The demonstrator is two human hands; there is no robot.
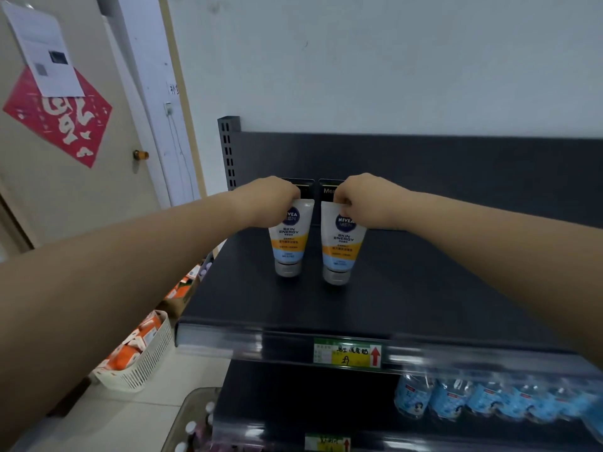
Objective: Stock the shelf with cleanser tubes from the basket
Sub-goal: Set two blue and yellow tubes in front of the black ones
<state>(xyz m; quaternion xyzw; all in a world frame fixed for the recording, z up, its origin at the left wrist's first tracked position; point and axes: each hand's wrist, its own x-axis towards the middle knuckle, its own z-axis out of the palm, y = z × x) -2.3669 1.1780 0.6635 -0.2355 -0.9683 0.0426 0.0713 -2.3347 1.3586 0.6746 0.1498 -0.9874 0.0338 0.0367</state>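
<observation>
While two cleanser tubes stand cap-down on the top shelf [408,288], each is held by its flat crimped end, probably so that it can be steadied and squared with its label facing out before it is let go.

Far left, well below the left fingers, a white basket [146,363] holds orange packs; no tubes show in it.

The left hand [270,199] reaches in from the lower left on a long, nearly straight arm, wrist bent down, knuckles up. Its fingers are curled over the top of the left tube [288,243] and grasp it; the tube hangs straight below them, cap on the shelf.

Just beside it, with a narrow gap between, the right tube [341,252] stands slightly nearer the shelf's front edge. The right hand [362,200] comes in from the right, wrist also bent down, and its fingers [344,203] pinch the tube's upper corner.

Behind both sets of fingers, against the back panel, stand two black packs [329,189], so the tubes seem to be forming a front row.

Well below the right fingers, water bottles [456,399] fill the next shelf down.
</observation>
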